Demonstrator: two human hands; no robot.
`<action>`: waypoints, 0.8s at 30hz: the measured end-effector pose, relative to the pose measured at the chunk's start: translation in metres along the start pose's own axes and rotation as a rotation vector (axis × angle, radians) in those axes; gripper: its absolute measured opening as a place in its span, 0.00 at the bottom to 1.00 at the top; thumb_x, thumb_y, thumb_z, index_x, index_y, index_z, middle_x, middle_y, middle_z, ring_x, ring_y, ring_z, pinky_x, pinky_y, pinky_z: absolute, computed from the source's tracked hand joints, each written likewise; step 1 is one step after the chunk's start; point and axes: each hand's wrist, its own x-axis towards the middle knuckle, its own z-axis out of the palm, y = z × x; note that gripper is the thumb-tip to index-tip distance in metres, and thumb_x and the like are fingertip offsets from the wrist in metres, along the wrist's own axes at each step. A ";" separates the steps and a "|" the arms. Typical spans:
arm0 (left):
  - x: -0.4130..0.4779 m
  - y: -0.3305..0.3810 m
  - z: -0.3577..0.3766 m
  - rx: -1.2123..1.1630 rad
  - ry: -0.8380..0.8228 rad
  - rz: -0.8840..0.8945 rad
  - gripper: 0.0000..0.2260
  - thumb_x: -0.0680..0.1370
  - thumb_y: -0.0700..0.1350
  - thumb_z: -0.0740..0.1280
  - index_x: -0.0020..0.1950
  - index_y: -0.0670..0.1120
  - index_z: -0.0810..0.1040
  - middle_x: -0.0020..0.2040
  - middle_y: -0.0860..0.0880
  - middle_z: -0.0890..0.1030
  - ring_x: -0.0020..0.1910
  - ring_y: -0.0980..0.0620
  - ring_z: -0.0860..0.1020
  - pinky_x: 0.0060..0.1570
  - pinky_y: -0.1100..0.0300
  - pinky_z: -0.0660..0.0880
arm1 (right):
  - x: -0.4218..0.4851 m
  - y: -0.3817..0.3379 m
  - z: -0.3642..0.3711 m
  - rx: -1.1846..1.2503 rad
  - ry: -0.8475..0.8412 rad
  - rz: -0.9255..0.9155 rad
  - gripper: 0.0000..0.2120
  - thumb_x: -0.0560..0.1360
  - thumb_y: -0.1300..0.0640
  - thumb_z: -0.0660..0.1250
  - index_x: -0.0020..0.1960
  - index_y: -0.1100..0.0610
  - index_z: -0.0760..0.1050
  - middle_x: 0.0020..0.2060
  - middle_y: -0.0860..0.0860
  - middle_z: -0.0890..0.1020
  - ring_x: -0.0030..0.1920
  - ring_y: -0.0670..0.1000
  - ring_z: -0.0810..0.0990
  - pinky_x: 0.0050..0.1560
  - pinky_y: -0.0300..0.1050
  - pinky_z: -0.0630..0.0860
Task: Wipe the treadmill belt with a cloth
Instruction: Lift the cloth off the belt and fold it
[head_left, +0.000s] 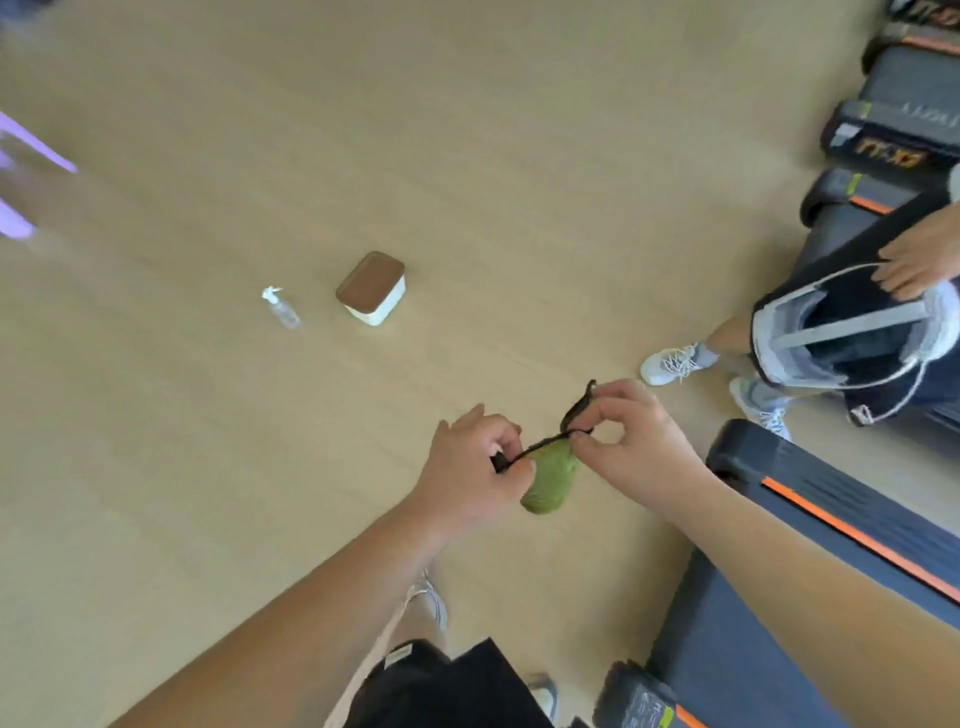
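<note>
Closest to me, two bare forearms reach out over the tan floor (208, 467). I see my left hand (478, 467) curled round one end of a black strap (576, 410), while my right hand (634, 447) pinches the strap between thumb and forefinger. A rolled green cloth (550, 480) hangs between the two hands, under the strap. On the near right lies the treadmill belt (753, 649), apart from the cloth. Farther left, a spray bottle (282, 307) stands beside a brown-lidded box (371, 287).
</note>
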 end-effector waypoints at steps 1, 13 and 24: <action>0.006 -0.008 -0.022 0.004 0.028 -0.012 0.09 0.74 0.45 0.72 0.38 0.54 0.73 0.52 0.57 0.83 0.63 0.59 0.76 0.74 0.55 0.54 | 0.016 -0.019 0.011 -0.019 -0.034 -0.043 0.05 0.71 0.58 0.75 0.40 0.48 0.82 0.56 0.41 0.76 0.57 0.41 0.75 0.52 0.21 0.62; 0.151 -0.064 -0.247 -0.058 0.139 -0.023 0.06 0.79 0.42 0.68 0.47 0.54 0.80 0.41 0.59 0.82 0.39 0.60 0.80 0.39 0.66 0.74 | 0.220 -0.189 0.075 -0.037 -0.108 -0.282 0.06 0.77 0.57 0.70 0.42 0.52 0.75 0.44 0.45 0.82 0.41 0.37 0.76 0.41 0.27 0.68; 0.374 -0.099 -0.356 -0.017 0.475 -0.148 0.06 0.81 0.49 0.68 0.45 0.56 0.80 0.32 0.62 0.77 0.32 0.64 0.75 0.30 0.71 0.66 | 0.491 -0.239 0.074 -0.050 -0.415 -0.061 0.07 0.73 0.48 0.77 0.41 0.51 0.83 0.33 0.47 0.81 0.33 0.44 0.76 0.30 0.33 0.69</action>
